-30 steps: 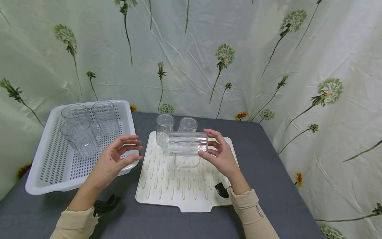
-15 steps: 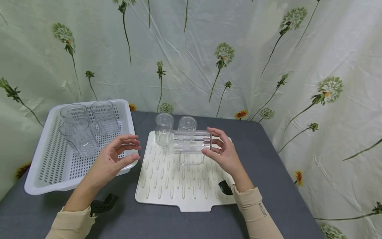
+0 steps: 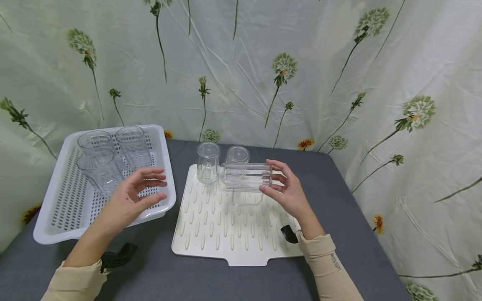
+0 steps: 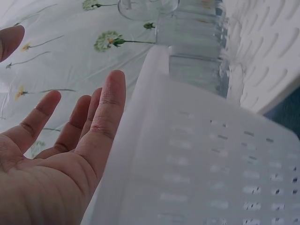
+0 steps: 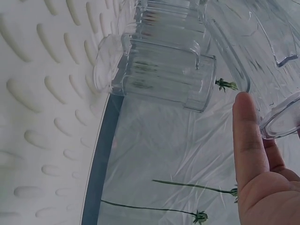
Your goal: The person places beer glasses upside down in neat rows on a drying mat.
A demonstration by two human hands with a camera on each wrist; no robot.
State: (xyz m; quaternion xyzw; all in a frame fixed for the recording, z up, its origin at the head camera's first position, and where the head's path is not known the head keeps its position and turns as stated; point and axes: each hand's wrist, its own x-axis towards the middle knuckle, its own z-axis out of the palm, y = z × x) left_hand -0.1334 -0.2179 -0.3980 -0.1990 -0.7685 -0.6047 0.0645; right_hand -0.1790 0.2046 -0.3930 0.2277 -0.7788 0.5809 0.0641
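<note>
Three glasses (image 3: 98,172) in the basket (image 3: 46,235) show only from the head.

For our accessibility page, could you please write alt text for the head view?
A person's right hand holds a clear mug sideways over a white mat, where two more mugs stand. The empty left hand is near a white basket of clear glasses.

The left hand (image 3: 129,196) and right hand (image 3: 285,191) are bare; the left sleeve (image 3: 67,290) and right sleeve (image 3: 339,280) are beige with folded cuffs (image 3: 317,244); small dark lettering (image 3: 335,261) marks the right one; a black piece (image 3: 118,257) juts from each.
</note>
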